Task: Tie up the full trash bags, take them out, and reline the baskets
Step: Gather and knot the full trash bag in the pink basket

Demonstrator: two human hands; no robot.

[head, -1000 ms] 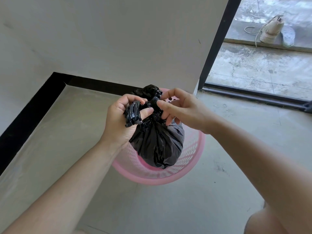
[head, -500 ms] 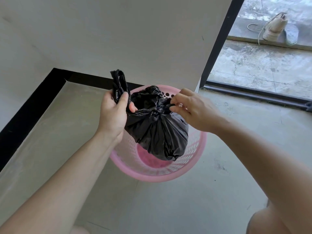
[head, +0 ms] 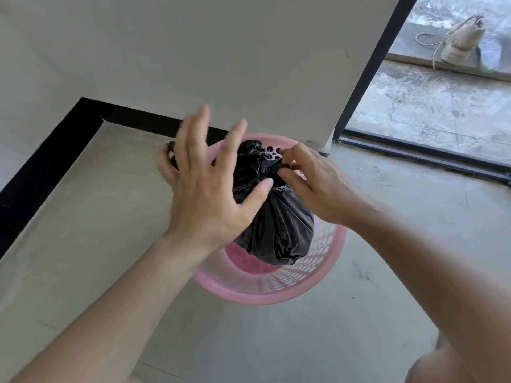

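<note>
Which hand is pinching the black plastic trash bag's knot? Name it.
The right hand: its fingertips pinch the knot of the black plastic trash bag, while the left hand shows spread fingers.

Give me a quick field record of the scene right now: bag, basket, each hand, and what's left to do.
bag: black bag, neck gathered and knotted, sitting in the basket
basket: pink perforated basket on the floor by the wall corner
left hand: left hand spread open over the bag; thumb and forefinger may pinch a black strip at far left, mostly hidden
right hand: right hand pinching the knot
doorway: shoe outside on the step
remaining: lift bag out, reline basket
</note>
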